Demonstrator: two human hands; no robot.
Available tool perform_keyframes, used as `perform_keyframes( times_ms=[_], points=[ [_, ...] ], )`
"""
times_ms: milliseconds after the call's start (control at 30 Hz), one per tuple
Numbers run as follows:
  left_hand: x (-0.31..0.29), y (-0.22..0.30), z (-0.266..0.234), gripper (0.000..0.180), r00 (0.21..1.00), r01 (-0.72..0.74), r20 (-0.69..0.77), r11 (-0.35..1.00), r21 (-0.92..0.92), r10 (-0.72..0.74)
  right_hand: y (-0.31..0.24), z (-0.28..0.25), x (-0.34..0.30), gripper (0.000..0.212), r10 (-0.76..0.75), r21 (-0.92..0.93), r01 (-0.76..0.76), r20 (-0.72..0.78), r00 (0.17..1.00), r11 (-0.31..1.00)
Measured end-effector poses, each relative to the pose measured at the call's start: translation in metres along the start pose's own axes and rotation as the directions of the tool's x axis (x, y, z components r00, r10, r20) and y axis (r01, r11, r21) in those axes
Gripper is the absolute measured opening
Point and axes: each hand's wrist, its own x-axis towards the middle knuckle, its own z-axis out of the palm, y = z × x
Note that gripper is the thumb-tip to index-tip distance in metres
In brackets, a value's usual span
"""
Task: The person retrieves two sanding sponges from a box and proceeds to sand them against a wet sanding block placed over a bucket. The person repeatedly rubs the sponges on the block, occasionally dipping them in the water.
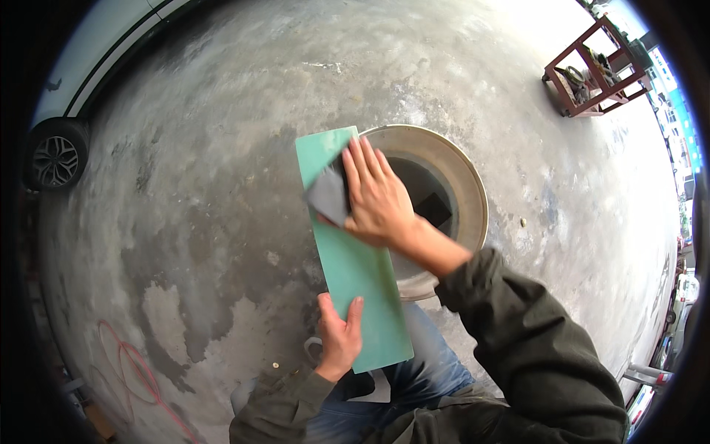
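A long green board [359, 270] slants across the middle, its lower end over my knees and its upper part at the basin's left rim. My left hand [340, 337] grips its lower left edge, thumb on top and the other fingers hidden beneath. Near the upper end, my right hand [381, 196] presses a grey sheet of sandpaper [329, 194] against the board's face. Its fingers lie stretched over the sheet, whose left part sticks out. Right behind the board stands a round metal basin [473, 185] holding greyish water; a dark square piece [434, 210] lies in it.
Stained concrete floor [244, 148] surrounds me. At the upper right stands a reddish-brown wheeled cart [603, 78] with items on its shelf. A light-coloured car's wheel [58, 154] shows at the left. A thin red hose [144, 370] curls on the floor at the lower left.
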Motion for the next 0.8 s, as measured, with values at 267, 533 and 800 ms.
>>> perform_keyframes(
  times_ms=[267,533,800],
  points=[
    [-0.002,-0.008,-0.006,0.028,0.999,0.043,0.005,0.999,-0.018,-0.043,-0.019,-0.004,-0.048,0.112,-0.203,0.152,0.193,0.051,0.978,0.969],
    [0.002,-0.009,-0.007,0.027,1.000,0.019,0.022,1.000,-0.020,-0.019,-0.019,0.012,-0.009,0.108,-0.058,0.079,0.057,0.017,0.998,0.995],
    [0.001,-0.010,-0.001,0.027,0.999,0.039,0.040,0.998,-0.055,-0.037,-0.007,0.000,0.000,0.088,0.010,0.023,-0.009,-0.031,0.999,1.000]
  ],
)
